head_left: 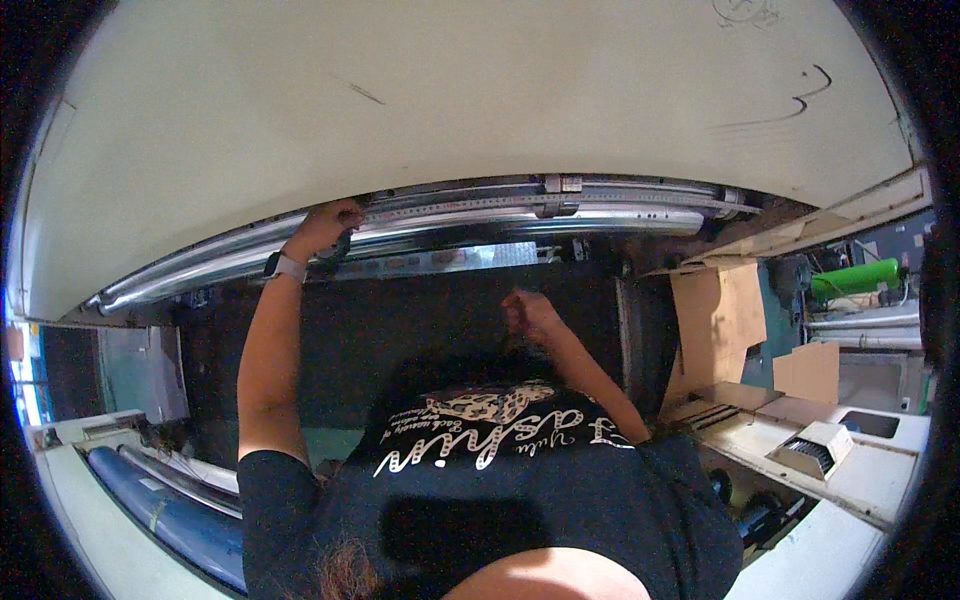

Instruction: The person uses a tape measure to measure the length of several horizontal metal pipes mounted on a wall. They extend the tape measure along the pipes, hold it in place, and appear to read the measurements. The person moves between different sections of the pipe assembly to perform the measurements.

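My left hand point(322, 232) reaches up to a long metal bar with a ruler scale point(460, 207) under the pale machine panel. Its fingers are curled at the bar's left part, beside a small dark piece just below them; what they grip is hidden. A shiny metal roller point(610, 220) runs along below the bar. Farther right, a metal clamp point(558, 196) sits around the bar. My right hand point(528, 314) is held in front of my chest, apart from the rollers. Its fingers are bent in and slightly blurred, and anything inside them is too small to tell.
The large pale panel point(480, 90) bulges over the rollers. Cardboard sheets point(715, 325) lean at the right, with a green cylinder point(855, 280) beyond. A blue roller point(165, 510) lies in the machine frame at lower left. A vented white box point(812, 450) stands at lower right.
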### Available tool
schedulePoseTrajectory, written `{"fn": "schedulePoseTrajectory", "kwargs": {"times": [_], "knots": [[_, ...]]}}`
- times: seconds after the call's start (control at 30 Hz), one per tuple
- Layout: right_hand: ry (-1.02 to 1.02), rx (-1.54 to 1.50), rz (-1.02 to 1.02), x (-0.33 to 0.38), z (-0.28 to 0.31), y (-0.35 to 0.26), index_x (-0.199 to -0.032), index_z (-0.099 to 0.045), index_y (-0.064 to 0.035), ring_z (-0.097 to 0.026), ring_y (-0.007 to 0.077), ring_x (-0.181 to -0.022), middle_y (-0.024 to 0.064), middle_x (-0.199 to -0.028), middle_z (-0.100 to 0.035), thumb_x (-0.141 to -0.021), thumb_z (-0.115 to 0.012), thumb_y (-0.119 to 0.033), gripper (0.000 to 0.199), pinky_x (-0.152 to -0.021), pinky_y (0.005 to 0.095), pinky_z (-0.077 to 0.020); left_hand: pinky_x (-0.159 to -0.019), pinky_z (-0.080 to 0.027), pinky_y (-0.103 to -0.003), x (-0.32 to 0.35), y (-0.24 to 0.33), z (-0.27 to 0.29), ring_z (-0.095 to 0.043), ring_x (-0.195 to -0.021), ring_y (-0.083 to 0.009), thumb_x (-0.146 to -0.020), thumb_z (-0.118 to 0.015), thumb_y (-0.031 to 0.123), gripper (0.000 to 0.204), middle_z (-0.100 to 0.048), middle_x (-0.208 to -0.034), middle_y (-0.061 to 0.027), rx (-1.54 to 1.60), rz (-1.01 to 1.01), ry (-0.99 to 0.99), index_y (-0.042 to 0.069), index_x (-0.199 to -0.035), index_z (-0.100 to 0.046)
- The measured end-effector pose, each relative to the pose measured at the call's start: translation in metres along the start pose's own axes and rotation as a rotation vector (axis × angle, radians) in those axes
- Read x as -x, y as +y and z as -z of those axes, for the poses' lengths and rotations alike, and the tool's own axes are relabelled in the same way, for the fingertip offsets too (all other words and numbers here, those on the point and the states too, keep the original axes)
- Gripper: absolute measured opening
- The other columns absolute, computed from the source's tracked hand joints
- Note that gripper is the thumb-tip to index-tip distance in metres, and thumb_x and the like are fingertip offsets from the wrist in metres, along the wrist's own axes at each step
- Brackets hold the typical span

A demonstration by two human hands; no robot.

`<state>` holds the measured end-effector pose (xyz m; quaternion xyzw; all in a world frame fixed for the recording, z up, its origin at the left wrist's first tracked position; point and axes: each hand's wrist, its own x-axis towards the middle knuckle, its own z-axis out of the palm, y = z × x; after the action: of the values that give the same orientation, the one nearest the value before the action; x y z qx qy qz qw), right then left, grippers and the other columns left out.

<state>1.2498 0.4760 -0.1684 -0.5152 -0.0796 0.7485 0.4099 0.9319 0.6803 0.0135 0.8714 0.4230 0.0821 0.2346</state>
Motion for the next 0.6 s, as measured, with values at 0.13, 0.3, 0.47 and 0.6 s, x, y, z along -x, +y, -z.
{"fn": "schedulePoseTrajectory", "kwargs": {"times": [0.13, 0.3, 0.47, 0.6], "knots": [[-0.03, 0.326, 0.386, -0.032, 0.047, 0.025, -0.073, -0.052, -0.002, -0.041, 0.017, -0.044, 0.0049, -0.054, -0.044, -0.084, -0.04, -0.027, 0.03, -0.041, 0.0317, -0.0341, -0.069, -0.042, -0.029, -0.01, 0.002, -0.001, -0.056, -0.077, -0.0185, -0.076, -0.056, 0.021, 0.018, -0.06, -0.08, -0.0083, 0.096, 0.149, -0.064, 0.004, -0.083, -0.059], [-0.026, 0.012, 0.241, 0.003, 0.013, 0.005, -0.075, -0.052, -0.0026, -0.042, 0.0175, -0.044, 0.0049, -0.052, -0.044, -0.084, -0.041, -0.027, 0.028, -0.04, 0.032, -0.0358, -0.067, -0.041, -0.027, -0.001, 0.0, -0.006, -0.053, -0.07, -0.0141, -0.076, -0.056, 0.02, 0.019, -0.059, -0.075, -0.0065, 0.142, 0.176, -0.138, 0.002, -0.082, -0.058], [0.047, -0.086, 0.321, -0.001, 0.003, 0.025, -0.076, -0.051, -0.005, -0.043, 0.0164, -0.046, 0.0035, -0.055, -0.045, -0.085, -0.041, -0.029, 0.028, -0.041, 0.0312, -0.037, -0.065, -0.041, -0.024, 0.004, 0.004, -0.011, -0.053, -0.069, -0.0118, -0.077, -0.055, 0.013, 0.013, -0.058, -0.074, -0.0049, 0.22, 0.212, -0.252, 0.001, -0.082, -0.057], [0.071, -0.306, 0.319, 0.006, -0.014, 0.041, -0.075, -0.051, -0.0066, -0.044, 0.0152, -0.047, 0.0021, -0.057, -0.046, -0.085, -0.042, -0.03, 0.027, -0.042, 0.0306, -0.0376, -0.066, -0.042, -0.023, 0.004, 0.014, -0.008, -0.053, -0.068, -0.011, -0.078, -0.054, 0.011, 0.011, -0.058, -0.073, -0.0036, 0.354, 0.324, -0.24, 0.002, -0.082, -0.057]]}}
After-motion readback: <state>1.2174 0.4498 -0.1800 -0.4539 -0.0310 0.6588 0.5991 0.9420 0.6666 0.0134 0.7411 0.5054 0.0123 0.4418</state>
